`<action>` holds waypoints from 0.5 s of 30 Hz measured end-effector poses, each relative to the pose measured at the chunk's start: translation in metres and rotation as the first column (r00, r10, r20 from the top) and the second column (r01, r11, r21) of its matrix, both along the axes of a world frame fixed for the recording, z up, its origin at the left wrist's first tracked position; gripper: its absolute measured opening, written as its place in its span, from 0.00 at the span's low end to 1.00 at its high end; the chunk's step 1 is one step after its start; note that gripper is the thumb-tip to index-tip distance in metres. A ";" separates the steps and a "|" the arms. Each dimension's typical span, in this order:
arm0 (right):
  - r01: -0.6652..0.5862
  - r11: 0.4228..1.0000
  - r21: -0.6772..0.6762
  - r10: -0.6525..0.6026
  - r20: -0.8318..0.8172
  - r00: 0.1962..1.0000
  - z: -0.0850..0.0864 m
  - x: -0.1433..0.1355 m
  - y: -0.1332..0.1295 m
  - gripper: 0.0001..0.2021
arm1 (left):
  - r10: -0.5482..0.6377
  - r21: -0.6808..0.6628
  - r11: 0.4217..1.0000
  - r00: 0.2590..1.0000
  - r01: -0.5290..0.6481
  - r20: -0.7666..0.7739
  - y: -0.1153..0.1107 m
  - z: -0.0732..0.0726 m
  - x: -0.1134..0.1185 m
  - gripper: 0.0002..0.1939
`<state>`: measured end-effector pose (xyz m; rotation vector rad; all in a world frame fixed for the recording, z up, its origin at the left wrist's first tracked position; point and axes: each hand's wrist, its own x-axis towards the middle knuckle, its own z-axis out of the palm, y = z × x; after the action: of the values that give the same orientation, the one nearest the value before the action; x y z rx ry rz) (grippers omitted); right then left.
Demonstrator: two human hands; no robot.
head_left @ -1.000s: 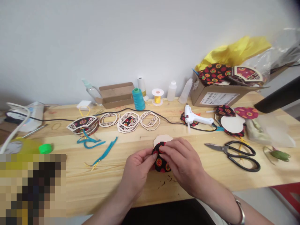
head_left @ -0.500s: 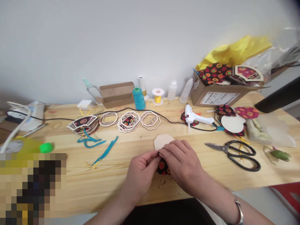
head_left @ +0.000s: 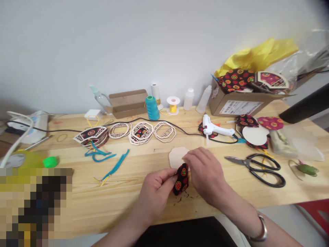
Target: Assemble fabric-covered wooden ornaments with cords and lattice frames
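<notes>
Black patterned fabric [head_left: 181, 180] with red and orange flower motifs is tilted up near the front of the table. My left hand [head_left: 156, 187] pinches its left edge between thumb and fingers. My right hand [head_left: 205, 173] is closed at the right edge, its fingers curled around that side; the thumb is mostly hidden. Just beyond the fabric lies a pale scalloped card [head_left: 177, 157], partly covered by my right hand. Small dark scraps [head_left: 181, 198] are scattered below the fabric.
Black-handled scissors [head_left: 253, 168] lie to the right. A white glue gun [head_left: 216, 128] with a black cord is behind them. Fretwork wooden frames [head_left: 164, 132] and teal tassels [head_left: 115, 168] are on the left. Thread cones, bottles and a full cardboard box [head_left: 239, 104] stand along the wall.
The fabric has been tilted up, so more of its patterned face shows. My right hand has shifted right, away from my left fingertips. My left hand keeps its pinch.
</notes>
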<state>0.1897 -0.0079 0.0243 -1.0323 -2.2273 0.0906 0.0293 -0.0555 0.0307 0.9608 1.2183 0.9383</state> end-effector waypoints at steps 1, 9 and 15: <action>0.047 0.998 -0.040 -0.049 -0.061 0.997 0.004 0.004 0.002 0.10 | 0.011 -0.030 0.999 0.999 -0.010 0.040 0.000 -0.001 -0.001 0.12; -0.385 0.718 -0.579 0.443 -0.047 0.895 0.057 0.016 -0.040 0.11 | 0.305 -0.163 0.951 0.887 -0.263 0.345 0.008 -0.006 -0.011 0.13; -0.320 0.662 -0.677 0.361 -0.086 0.929 0.044 0.023 -0.041 0.13 | 0.345 -0.182 0.937 0.858 -0.297 0.380 0.007 -0.002 -0.013 0.11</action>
<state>0.2130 -0.0486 0.0679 -0.9440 -2.4645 1.1499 0.0166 -0.0481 0.0285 0.4355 1.0739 1.2460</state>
